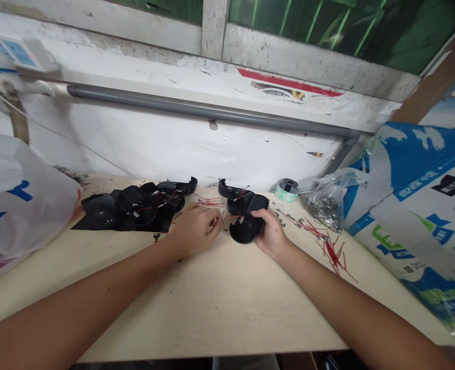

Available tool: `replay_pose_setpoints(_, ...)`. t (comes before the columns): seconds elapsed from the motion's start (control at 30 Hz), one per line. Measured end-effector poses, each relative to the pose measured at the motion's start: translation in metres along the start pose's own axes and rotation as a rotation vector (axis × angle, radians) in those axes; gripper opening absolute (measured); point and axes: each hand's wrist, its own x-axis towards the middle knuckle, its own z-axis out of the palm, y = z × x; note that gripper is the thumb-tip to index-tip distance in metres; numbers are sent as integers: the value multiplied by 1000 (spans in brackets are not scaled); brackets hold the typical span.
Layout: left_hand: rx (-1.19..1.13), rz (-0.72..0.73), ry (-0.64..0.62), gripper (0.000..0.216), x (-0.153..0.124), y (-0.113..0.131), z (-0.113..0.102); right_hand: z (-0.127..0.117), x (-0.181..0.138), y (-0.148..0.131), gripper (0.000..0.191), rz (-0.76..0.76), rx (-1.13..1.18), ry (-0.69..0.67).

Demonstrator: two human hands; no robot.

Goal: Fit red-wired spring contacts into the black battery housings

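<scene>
Head view: a black plastic housing (pixel 246 229) is grasped by the right hand (pixel 270 234); the left hand (pixel 195 230) is curled just beside it, its grip unclear; small metal parts (pixel 323 211) are piled inside a clear plastic bag (pixel 341 180).

A small electronics workshop: a worn wooden table (pixel 212 308) against a chipped wall (pixel 153 149) holds black plastic housings (pixel 134 205), red wires (pixel 329 252) and a bag of small metal parts (pixel 325 205).
</scene>
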Motion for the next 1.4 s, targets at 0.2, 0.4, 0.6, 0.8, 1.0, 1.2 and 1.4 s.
replay_pose_setpoints(0.2,-13,130,284,15,3,15,-11,8,-7,6,15,-45,-90,-67)
replay_pose_setpoints(0.4,-155,208,175,23,2,13,-1,10,-11,11,24,17,-139,-102)
replay_pose_setpoints(0.6,-214,225,95,19,3,15,0,5,-10,15,23,16,-166,-226)
replay_pose_setpoints(0.8,-220,222,112,16,5,16,2,5,-10,18,24,15,-191,-244)
replay_pose_setpoints(1.0,-337,183,103,14,4,16,9,4,-10,21,27,5,-230,-184)
replay_pose_setpoints(1.2,-420,119,-6,11,3,13,11,0,-5,25,23,-52,-264,-138)
replay_pose_setpoints(1.4,-409,140,-84,21,2,21,6,-2,-2,26,22,-56,-213,-43)
